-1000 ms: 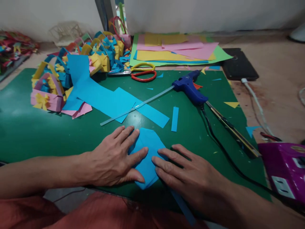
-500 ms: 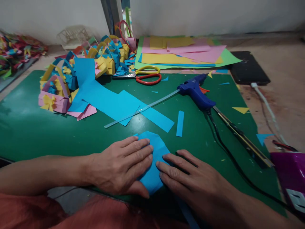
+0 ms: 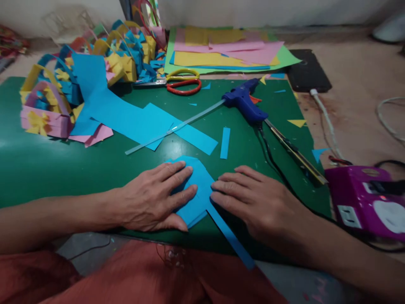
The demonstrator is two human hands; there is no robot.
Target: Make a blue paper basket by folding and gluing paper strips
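Observation:
A folded piece of blue paper (image 3: 194, 207) lies near the front edge of the green board. My left hand (image 3: 158, 196) rests on its left part, fingers spread and flat. At its right edge, the fingertips of my right hand (image 3: 249, 198) touch the paper, the fingers stretched out and slightly apart. From under that side a long blue paper strip (image 3: 232, 242) runs down past the board's front edge. Beyond the hands lie larger blue paper pieces (image 3: 126, 122) and a short blue strip (image 3: 225, 143).
A blue glue gun (image 3: 245, 101) with a long glue stick lies ahead, near scissors (image 3: 183, 82) and a box cutter (image 3: 294, 150). Small paper baskets (image 3: 46, 122) crowd the back left. Coloured sheets (image 3: 221, 59), a phone (image 3: 308, 71) and a purple power box (image 3: 363, 202) stand around.
The view has shifted right and down. My right hand has drawn back to the right edge of the folded blue paper, and more of the long strip shows. My left hand stays on the paper.

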